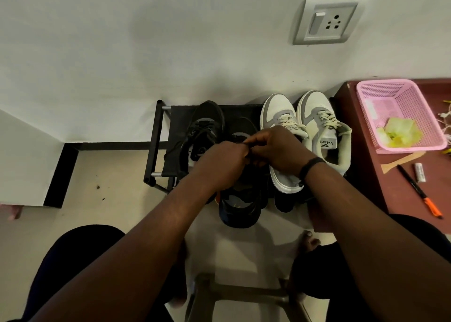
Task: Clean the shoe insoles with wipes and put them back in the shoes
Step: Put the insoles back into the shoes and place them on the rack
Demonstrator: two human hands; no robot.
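Note:
Two black shoes sit on the top of a black shoe rack: one at the left and one beside it, mostly covered by my hands. My left hand and my right hand meet over this second black shoe. Their fingers are curled and pinch something dark at its top; which part of the shoe it is, I cannot make out. A pair of white and grey sneakers stands to the right on the rack, with my right wrist over the nearer one. No insole shows.
A pink basket with crumpled yellow-green wipes sits on a maroon table at right, along with a marker and a small white tube. More dark shoes lie on the rack's lower level. The wall is right behind the rack.

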